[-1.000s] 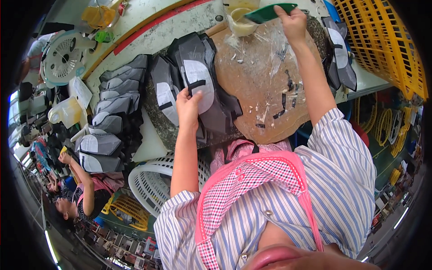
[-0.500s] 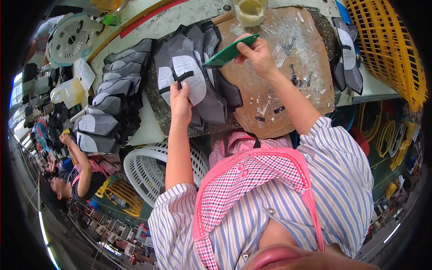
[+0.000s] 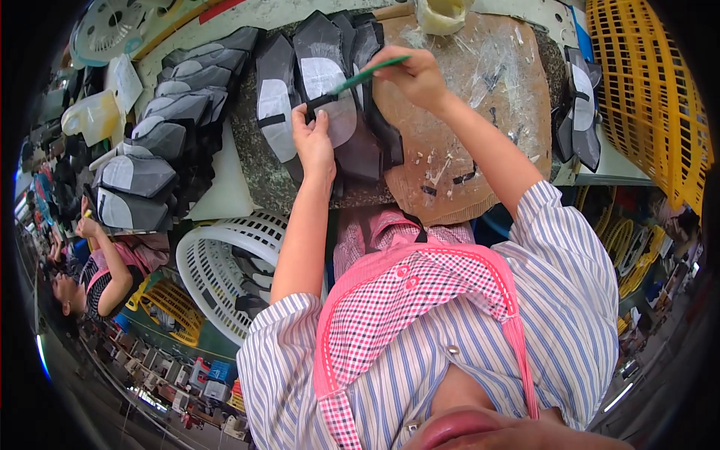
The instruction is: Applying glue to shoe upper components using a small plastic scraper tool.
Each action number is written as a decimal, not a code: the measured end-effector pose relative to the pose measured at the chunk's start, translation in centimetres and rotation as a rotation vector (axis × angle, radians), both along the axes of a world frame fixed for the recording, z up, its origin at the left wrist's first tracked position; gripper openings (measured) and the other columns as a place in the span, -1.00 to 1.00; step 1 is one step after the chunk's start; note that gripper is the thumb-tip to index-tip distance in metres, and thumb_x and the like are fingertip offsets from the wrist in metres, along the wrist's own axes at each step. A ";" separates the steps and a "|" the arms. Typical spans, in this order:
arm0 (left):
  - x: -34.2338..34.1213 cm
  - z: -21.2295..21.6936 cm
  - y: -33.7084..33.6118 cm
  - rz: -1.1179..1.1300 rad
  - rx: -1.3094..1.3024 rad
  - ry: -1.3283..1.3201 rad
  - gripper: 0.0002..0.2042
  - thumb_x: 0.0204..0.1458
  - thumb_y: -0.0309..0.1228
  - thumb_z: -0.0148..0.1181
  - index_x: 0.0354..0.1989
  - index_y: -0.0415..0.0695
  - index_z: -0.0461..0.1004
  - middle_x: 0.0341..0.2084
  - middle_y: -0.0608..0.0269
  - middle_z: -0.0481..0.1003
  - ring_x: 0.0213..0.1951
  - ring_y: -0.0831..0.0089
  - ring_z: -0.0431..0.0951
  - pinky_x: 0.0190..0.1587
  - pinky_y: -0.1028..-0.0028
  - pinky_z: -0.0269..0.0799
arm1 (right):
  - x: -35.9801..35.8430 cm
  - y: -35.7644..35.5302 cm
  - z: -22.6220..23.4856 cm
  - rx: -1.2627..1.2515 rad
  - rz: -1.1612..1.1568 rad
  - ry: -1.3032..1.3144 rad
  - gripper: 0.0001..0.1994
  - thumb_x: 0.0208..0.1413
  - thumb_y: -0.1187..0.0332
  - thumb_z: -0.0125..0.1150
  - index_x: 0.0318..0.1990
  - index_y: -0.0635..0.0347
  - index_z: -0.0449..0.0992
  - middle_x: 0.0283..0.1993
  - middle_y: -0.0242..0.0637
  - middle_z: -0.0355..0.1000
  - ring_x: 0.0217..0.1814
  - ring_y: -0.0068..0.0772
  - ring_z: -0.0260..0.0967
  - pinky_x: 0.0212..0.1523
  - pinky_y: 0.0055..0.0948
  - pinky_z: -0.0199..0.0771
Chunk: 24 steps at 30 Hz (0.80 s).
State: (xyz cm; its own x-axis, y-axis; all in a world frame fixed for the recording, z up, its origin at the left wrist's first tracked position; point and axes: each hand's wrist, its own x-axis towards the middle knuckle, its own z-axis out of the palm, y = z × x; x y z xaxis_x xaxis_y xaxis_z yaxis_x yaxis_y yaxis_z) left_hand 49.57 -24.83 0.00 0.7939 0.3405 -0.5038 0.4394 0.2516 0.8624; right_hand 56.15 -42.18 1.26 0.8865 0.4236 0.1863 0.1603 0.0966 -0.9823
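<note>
My right hand (image 3: 415, 76) grips a thin green scraper (image 3: 369, 73), seen nearly edge-on, its tip at the right end of a short black strip (image 3: 324, 100). That strip lies across the pale patch of a dark grey cut piece (image 3: 321, 41). My left hand (image 3: 313, 142) is closed at the strip's left end, thumb and fingers pinching it. Just left lies another grey piece (image 3: 276, 67) with a pale patch and a black strip across it. More dark pieces (image 3: 370, 45) overlap under and beside the middle one.
Right of the pieces lies glue-smeared cardboard (image 3: 517, 97), below a glue-crusted pot (image 3: 442, 15). Stacked grey pieces (image 3: 161, 139) line the left. A yellow basket (image 3: 649, 97) stands at right; a white basket (image 3: 202, 274) sits below the table edge. A co-worker (image 3: 112, 281) is at far left.
My right hand has turned the green scraper edge-on and brought its tip down-left to the black strip. My left hand has shifted slightly right and up. The whole view has shifted a little.
</note>
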 end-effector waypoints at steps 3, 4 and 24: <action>0.0 -0.6 0.3 0.068 -0.089 0.006 -0.71 -0.06 -0.57 -0.11 -0.13 -0.20 0.08 -0.41 0.22 0.29 -0.37 0.58 0.26 -0.30 0.62 0.16 | -1.6 0.3 -0.9 -0.214 0.125 -0.080 -0.85 -0.23 0.69 -0.02 -0.48 0.24 0.39 -0.56 -0.44 0.31 -0.49 -0.65 0.22 -0.47 -0.64 0.22; -0.4 -0.6 0.2 0.029 -0.068 0.001 -0.72 -0.06 -0.57 -0.11 -0.14 -0.20 0.09 -0.40 0.21 0.29 -0.38 0.58 0.26 -0.31 0.61 0.17 | -2.2 -0.4 -0.7 -0.216 0.132 -0.078 -0.85 -0.23 0.69 -0.02 -0.48 0.24 0.39 -0.56 -0.44 0.31 -0.49 -0.65 0.22 -0.47 -0.64 0.22; -2.3 0.1 0.1 -0.161 -0.221 -0.139 -0.72 -0.08 -0.60 -0.13 -0.13 -0.27 0.19 -0.21 0.20 0.31 -0.16 0.49 0.29 -0.06 0.53 0.11 | 1.7 4.1 3.9 -0.088 0.019 -0.033 -0.89 -0.17 0.45 0.08 -0.44 0.24 0.33 -0.59 -0.40 0.31 -0.54 -0.61 0.23 -0.51 -0.65 0.25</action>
State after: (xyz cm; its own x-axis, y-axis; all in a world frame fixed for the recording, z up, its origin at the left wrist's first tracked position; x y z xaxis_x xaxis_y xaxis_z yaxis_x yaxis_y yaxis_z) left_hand 47.29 -24.70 0.09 0.8952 0.0994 -0.4344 0.3703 0.3764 0.8492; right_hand 57.84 -38.11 5.17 0.8721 0.4561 0.1771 0.1919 0.0139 -0.9813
